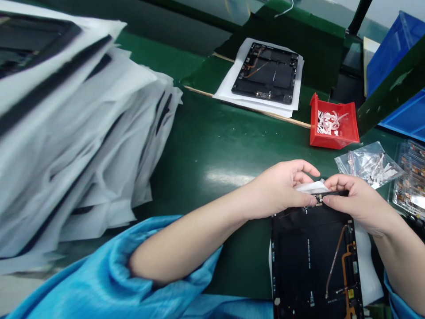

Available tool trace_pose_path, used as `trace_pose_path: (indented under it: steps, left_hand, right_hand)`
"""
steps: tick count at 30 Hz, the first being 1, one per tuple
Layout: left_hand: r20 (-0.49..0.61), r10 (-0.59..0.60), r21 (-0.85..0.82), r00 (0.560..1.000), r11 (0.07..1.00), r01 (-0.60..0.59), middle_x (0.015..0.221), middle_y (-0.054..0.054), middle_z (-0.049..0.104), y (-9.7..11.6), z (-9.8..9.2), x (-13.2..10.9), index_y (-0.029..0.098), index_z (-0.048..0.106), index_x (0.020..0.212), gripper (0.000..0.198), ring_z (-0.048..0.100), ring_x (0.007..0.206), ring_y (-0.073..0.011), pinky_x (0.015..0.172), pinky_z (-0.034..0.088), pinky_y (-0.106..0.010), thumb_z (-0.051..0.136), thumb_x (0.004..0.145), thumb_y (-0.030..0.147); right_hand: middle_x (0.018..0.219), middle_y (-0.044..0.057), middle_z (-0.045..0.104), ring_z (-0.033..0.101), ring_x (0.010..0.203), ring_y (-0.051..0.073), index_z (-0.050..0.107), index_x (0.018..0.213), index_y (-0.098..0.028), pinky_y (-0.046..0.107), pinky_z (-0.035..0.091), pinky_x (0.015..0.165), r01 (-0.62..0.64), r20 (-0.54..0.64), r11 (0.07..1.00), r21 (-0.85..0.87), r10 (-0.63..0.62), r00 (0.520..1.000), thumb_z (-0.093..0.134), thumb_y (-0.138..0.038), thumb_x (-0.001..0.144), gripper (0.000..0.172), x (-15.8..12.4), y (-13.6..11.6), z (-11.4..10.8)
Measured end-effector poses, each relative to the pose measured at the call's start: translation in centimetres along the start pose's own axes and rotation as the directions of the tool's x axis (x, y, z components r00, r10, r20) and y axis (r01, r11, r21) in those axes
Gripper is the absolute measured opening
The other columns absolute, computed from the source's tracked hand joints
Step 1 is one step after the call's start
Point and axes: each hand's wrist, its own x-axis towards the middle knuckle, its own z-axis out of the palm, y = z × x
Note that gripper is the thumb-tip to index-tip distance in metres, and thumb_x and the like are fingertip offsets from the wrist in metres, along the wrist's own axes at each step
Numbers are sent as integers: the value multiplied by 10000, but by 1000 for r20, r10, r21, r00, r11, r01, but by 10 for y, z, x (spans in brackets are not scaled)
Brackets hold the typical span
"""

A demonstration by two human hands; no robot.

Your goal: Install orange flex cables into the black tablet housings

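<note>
A black tablet back panel (315,261) with orange flex cables lies on a white sheet in front of me, at the lower right. My left hand (282,188) rests at its top edge, fingers curled and pinched against the edge by a small connector. My right hand (357,199) meets it from the right, thumb and forefinger pinched at the same spot. What the fingertips press or hold there is too small to make out. Blue sleeves cover both upper arms.
A tall stack of panels wrapped in white foam sheets (73,133) fills the left. A second open panel (267,73) lies on white sheets at the back. A red bin (334,124) of white strips, a clear bag of parts (370,164), a parts tray (411,181) and blue crates (398,57) stand on the right.
</note>
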Motion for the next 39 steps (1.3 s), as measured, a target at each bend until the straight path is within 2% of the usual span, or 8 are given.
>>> trace_pose_path:
  steps: [6, 10, 13, 18, 21, 25, 28, 39]
  left_hand:
    - [1, 22, 49, 1000, 999, -22, 852, 14, 700, 1, 1, -1, 191, 569, 1114, 508, 654, 694, -145, 622, 489, -264, 803, 663, 210]
    - [-21, 136, 249, 991, 960, -126, 949, 5, 709, 2, 1, -5, 231, 551, 1179, 471, 683, 802, -173, 679, 515, -283, 743, 749, 214]
    - [2, 181, 363, 983, 916, -170, 978, 7, 716, 2, 0, -7, 254, 550, 1194, 432, 697, 863, -187, 739, 526, -300, 715, 796, 226]
    - [-5, 159, 284, 987, 947, -151, 942, 2, 719, 2, 1, -6, 231, 541, 1175, 428, 702, 823, -190, 701, 528, -299, 709, 781, 222]
    - [-14, 148, 247, 989, 959, -140, 911, 3, 711, 3, 1, -6, 217, 548, 1157, 423, 696, 817, -192, 697, 530, -304, 709, 766, 219]
    - [-23, 142, 233, 990, 963, -132, 921, 2, 709, 2, 1, -5, 213, 564, 1150, 417, 691, 828, -193, 717, 536, -316, 718, 763, 236]
    - [-23, 139, 236, 990, 963, -129, 938, -1, 716, 1, 1, -5, 214, 570, 1144, 411, 691, 833, -194, 722, 537, -319, 724, 764, 236]
    - [-39, 138, 242, 990, 962, -124, 883, 25, 698, 3, 3, -6, 224, 582, 1087, 352, 662, 790, -165, 705, 511, -292, 705, 759, 188]
  right_hand:
    - [850, 0, 710, 619, 715, 122, 713, 860, -187, 251, 462, 649, -3, 36, 1000, -26, 4, 999, 764, -234, 678, 195, 2, 0, -2]
    - [940, 25, 736, 675, 805, 149, 698, 953, -192, 286, 514, 732, -1, 56, 1000, 2, 1, 998, 790, -259, 693, 284, 2, 4, -5]
    - [985, 34, 734, 675, 795, 151, 670, 1066, -204, 297, 528, 713, 14, 7, 1000, -26, -13, 1000, 795, -284, 697, 398, 0, 7, -9]
    - [1053, 42, 715, 643, 806, 158, 626, 1208, -245, 300, 520, 675, 110, -123, 963, -248, -144, 982, 791, -324, 735, 507, -10, 8, -18]
    - [1091, 38, 688, 637, 850, 177, 679, 1135, -282, 323, 514, 682, 205, -149, 840, -502, -318, 936, 746, -314, 810, 333, -17, 7, -19]
    - [1047, 45, 654, 616, 987, 220, 741, 924, -269, 393, 504, 840, 385, 4, 499, -776, -607, 794, 681, -240, 886, 76, -22, 7, -15]
    - [1050, 59, 654, 595, 1019, 245, 759, 933, -264, 412, 507, 853, 417, 108, 348, -840, -645, 757, 677, -218, 905, 98, -23, 10, -12]
    - [1053, 79, 694, 584, 1035, 243, 690, 883, -187, 375, 523, 836, 426, 250, 104, -898, -678, 691, 541, -192, 1000, 189, -19, 11, 1]
